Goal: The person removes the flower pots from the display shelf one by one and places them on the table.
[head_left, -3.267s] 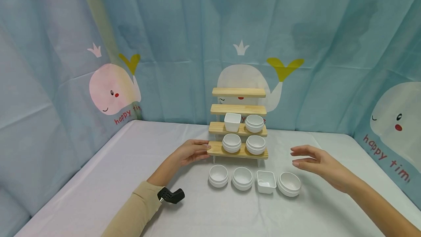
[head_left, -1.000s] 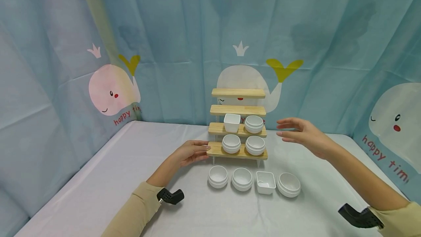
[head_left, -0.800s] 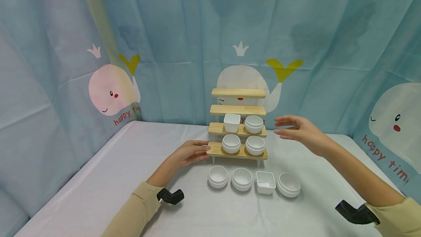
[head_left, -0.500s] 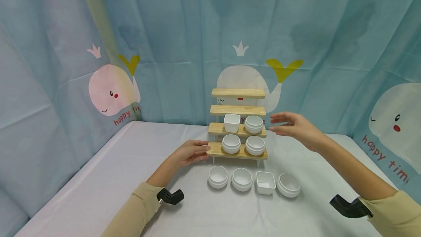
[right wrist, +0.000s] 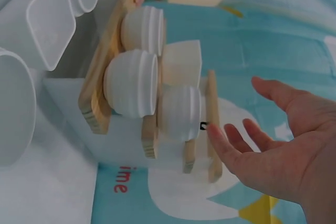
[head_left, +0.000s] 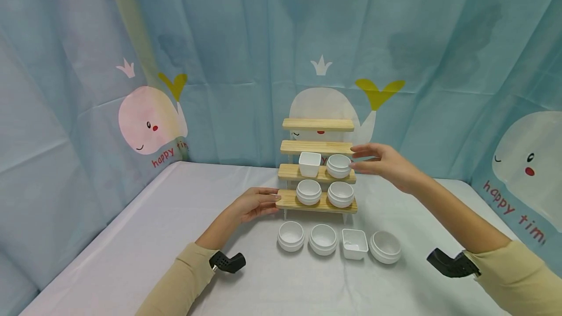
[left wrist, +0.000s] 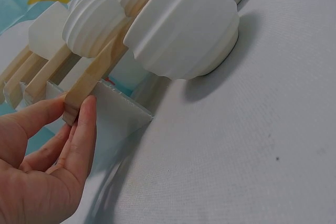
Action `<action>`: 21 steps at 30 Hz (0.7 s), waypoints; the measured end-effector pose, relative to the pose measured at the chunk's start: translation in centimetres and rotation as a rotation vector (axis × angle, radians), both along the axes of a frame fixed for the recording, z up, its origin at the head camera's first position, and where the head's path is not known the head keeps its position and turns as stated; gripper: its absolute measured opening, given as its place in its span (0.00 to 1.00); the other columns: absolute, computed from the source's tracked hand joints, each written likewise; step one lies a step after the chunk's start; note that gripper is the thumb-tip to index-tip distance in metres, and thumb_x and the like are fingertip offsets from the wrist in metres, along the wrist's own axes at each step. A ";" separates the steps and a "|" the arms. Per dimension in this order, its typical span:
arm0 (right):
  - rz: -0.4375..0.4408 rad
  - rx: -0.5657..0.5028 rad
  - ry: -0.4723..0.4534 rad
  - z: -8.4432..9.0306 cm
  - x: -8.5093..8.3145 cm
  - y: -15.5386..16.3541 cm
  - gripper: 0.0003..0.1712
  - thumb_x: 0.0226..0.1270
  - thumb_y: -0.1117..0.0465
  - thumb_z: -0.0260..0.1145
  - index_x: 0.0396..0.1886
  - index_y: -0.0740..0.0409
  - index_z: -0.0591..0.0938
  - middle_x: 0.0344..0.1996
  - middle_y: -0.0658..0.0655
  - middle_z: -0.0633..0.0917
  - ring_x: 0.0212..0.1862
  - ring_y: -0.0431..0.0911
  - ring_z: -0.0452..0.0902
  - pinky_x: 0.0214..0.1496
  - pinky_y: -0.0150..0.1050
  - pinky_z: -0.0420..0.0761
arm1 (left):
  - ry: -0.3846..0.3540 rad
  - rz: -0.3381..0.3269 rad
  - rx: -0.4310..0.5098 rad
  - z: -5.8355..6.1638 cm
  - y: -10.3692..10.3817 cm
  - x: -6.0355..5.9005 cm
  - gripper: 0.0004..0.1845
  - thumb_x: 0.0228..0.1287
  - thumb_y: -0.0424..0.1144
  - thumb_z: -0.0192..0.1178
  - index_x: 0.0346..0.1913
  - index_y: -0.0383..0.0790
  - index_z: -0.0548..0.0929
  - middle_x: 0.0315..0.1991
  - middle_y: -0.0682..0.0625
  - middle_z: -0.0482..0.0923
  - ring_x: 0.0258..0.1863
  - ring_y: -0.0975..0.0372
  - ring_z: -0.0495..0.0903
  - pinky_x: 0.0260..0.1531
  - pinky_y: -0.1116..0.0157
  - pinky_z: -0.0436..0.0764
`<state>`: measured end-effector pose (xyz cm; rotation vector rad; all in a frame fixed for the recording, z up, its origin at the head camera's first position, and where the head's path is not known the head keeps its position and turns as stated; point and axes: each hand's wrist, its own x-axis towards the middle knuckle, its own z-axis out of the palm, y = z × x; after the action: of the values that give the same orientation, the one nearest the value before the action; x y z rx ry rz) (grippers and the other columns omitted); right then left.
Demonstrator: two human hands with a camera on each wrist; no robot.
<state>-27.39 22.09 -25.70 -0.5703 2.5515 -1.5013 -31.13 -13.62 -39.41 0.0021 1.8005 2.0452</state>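
Note:
A tiered display stand with wooden shelves [head_left: 317, 148] stands against the curtain. My left hand [head_left: 254, 204] pinches the left end of its lowest shelf [left wrist: 79, 95] between thumb and fingers. On that shelf sit two round white bowls, the left one [head_left: 309, 192] and the right one [head_left: 340, 194]. The shelf above bears a square white bowl [head_left: 309, 164] and a round ribbed bowl [head_left: 339, 166]. My right hand [head_left: 382, 165] is at the right side of this ribbed bowl, fingers spread and holding nothing; its fingertips overlap the bowl's edge in the head view.
In front of the stand, a row on the white tablecloth [head_left: 285, 286] has two round bowls [head_left: 291, 236], a square bowl [head_left: 354, 244] and another round bowl [head_left: 385, 246]. A printed blue curtain [head_left: 237, 62] hangs behind. Both sleeves carry black devices [head_left: 454, 263].
My right hand has come up from the right of the front row and then moved left to the ribbed bowl. My left hand stays on the lowest shelf, and the bowls have not moved.

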 end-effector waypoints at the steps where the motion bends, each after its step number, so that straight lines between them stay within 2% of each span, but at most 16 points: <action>1: -0.001 -0.001 0.000 0.1 0.0 -0.1 0.38 0.78 0.60 0.67 0.79 0.71 0.64 0.73 0.74 0.70 0.69 0.62 0.75 0.65 0.39 0.86 | -0.001 0.000 -0.001 0.0 0.0 0.0 0.27 0.77 0.28 0.60 0.74 0.23 0.69 0.48 0.42 0.83 0.39 0.63 0.88 0.43 0.69 0.91; 13: -0.012 0.042 0.021 0.7 -0.8 -1.5 0.36 0.78 0.60 0.68 0.77 0.69 0.67 0.73 0.73 0.71 0.70 0.65 0.73 0.70 0.53 0.83 | 0.000 -0.001 -0.005 0.0 0.0 0.0 0.27 0.77 0.28 0.60 0.74 0.23 0.69 0.49 0.42 0.83 0.39 0.63 0.88 0.43 0.69 0.91; 21: -0.027 0.046 0.021 1.2 -1.1 -2.4 0.37 0.77 0.60 0.69 0.77 0.70 0.67 0.72 0.73 0.71 0.70 0.65 0.73 0.70 0.54 0.82 | 0.003 -0.007 -0.001 -0.1 0.0 -0.1 0.27 0.78 0.28 0.59 0.74 0.23 0.68 0.48 0.43 0.83 0.38 0.63 0.88 0.43 0.70 0.91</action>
<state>-28.44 19.65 -24.53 -0.5512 2.6127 -1.4483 -31.21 -13.62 -39.52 0.0116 1.8004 2.0410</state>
